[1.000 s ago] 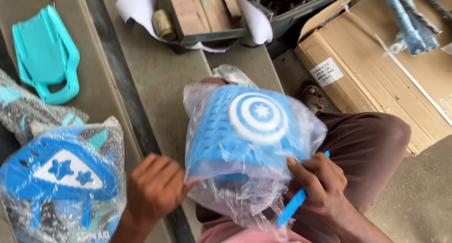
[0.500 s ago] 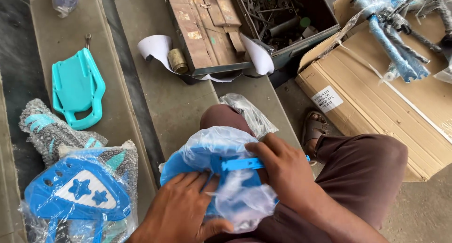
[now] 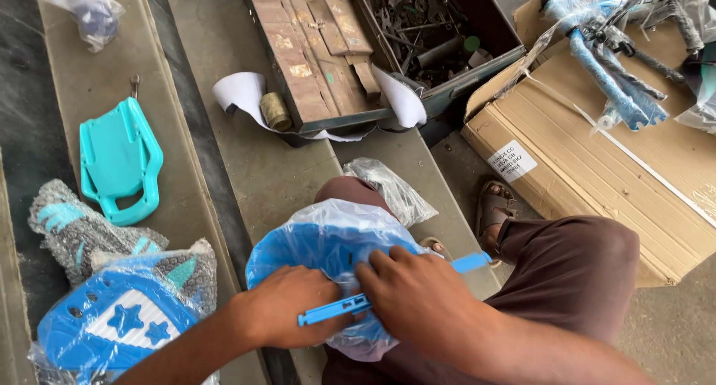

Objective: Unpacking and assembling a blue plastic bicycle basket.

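A blue plastic basket wrapped in a clear plastic bag (image 3: pixel 328 243) rests on my lap. My left hand (image 3: pixel 287 318) grips the bag's near left side. My right hand (image 3: pixel 418 299) presses on the bag's right side and holds a thin blue plastic strip (image 3: pixel 335 309) that runs across it, its far end sticking out at the right. My knees in brown trousers (image 3: pixel 574 266) sit under and beside the bag.
Left of me lie a wrapped blue star-patterned panel (image 3: pixel 112 329), a bubble-wrapped part (image 3: pixel 74 221) and a teal plastic seat piece (image 3: pixel 119 161). Ahead stands an open metal toolbox (image 3: pixel 388 49). A cardboard box (image 3: pixel 611 161) carrying a wrapped blue bike frame (image 3: pixel 619 72) stands at right. A crumpled clear bag (image 3: pixel 391 187) lies by my knee.
The wrapped basket came down from upright in front of me onto my lap. Both hands shifted onto its top side, the right one bringing the blue strip across the bag.
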